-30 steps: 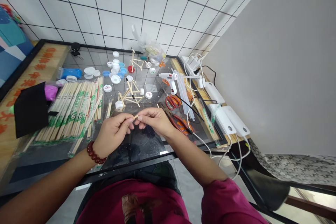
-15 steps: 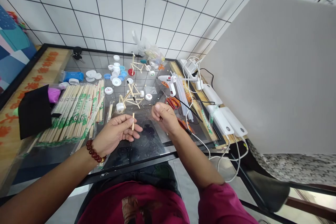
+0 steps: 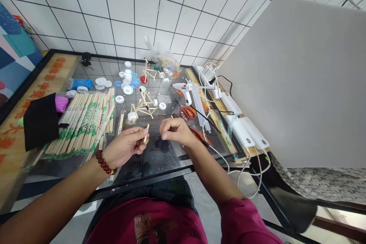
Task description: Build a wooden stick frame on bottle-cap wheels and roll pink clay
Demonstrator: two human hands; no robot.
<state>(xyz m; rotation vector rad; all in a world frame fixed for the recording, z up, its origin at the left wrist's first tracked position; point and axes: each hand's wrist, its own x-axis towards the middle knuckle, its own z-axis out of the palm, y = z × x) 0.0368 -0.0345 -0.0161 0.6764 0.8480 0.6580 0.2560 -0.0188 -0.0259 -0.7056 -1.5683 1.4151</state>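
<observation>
My left hand (image 3: 132,141) pinches a short piece of wooden stick (image 3: 146,133) between thumb and fingers, held tilted above the dark tabletop (image 3: 160,162). Close by on the right, my right hand (image 3: 175,131) has its thumb and fingers curled together; whatever they may hold is hidden. Beyond both hands stands a small stick frame (image 3: 143,106) with white bottle caps joined to it. A second stick frame (image 3: 150,72), with a red cap (image 3: 143,79), is farther back.
Bagged chopsticks (image 3: 77,126) and a black sheet (image 3: 40,124) lie at left. Loose bottle caps (image 3: 127,89) sit at the back. To the right are a glue gun (image 3: 184,89), glue sticks (image 3: 199,103), red-handled scissors (image 3: 188,113), pliers (image 3: 198,136) and white power strips (image 3: 237,127) with cables.
My right hand has turned and moved slightly left and down, its fingers now pointing toward the left hand. The stick piece in my left hand has tilted, and the left fingers have curled in.
</observation>
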